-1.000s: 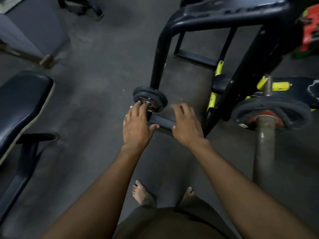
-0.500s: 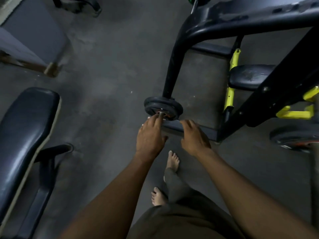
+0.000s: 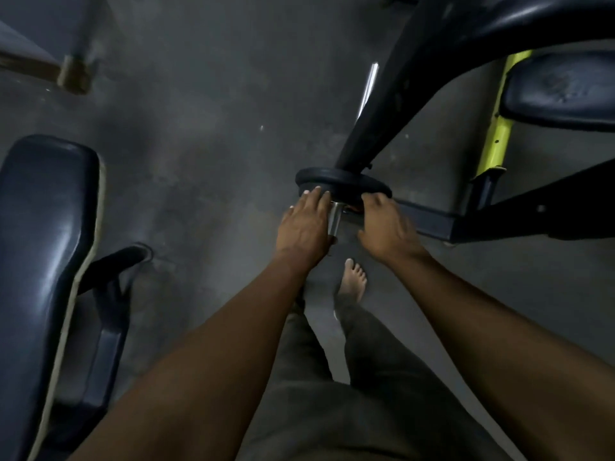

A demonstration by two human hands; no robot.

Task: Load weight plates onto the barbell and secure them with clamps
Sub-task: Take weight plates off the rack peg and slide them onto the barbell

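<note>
A small black weight plate (image 3: 342,183) sits on a chrome sleeve (image 3: 334,221) that points toward me, low by the foot of a black machine frame. My left hand (image 3: 303,227) lies left of the sleeve, its fingertips on the plate's left rim. On the other side, my right hand (image 3: 387,227) curls its fingers over the plate's right rim. The sleeve shows between the two hands. No clamp is visible, and the plate's far side is hidden behind the frame's leg.
The black frame (image 3: 382,104) arches over the plate, with a base rail (image 3: 432,221), a yellow post (image 3: 496,134) and a padded seat (image 3: 562,91) at right. A black bench pad (image 3: 46,234) stands at left. My bare foot (image 3: 352,281) is on the grey floor.
I have stepped closer and the view has swung left, so the loaded bar at right has left the view. Both hands moved forward from the sleeve's end onto the plate's sides.
</note>
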